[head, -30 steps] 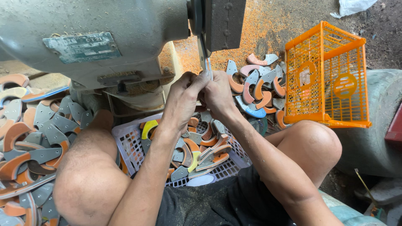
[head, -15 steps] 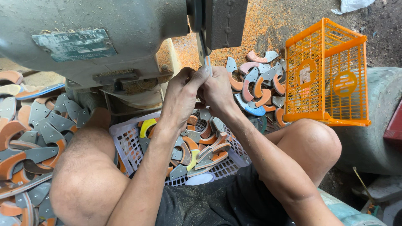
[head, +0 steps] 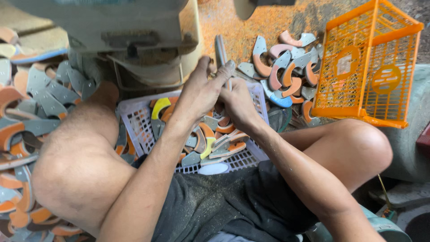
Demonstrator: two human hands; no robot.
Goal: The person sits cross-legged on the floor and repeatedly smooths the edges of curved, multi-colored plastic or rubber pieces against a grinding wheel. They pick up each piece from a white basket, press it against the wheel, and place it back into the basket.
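- Since half a second ago the view has dropped and pulled in: the hands sat up against the machine's spindle, and now they're lower, over the white basket (head: pixel 139 123) between my knees.
- Left hand (head: pixel 201 92) and right hand (head: pixel 239 105) are pressed together around a thin grey-edged sole piece (head: pixel 221 51), pinching its lower end so it stands nearly upright, sticking up past the fingertips.
- Risk as I see it: the piece is held only at the bottom, so a nudge against the grey machine (head: pixel 134 31) could twist it loose into the basket pile.
- Room is tight: machine body just above, knees on both sides, orange crate (head: pixel 371 67) tilted to the right, cut pieces (head: pixel 286 71) heaped behind. Only open lane is straight up the middle.
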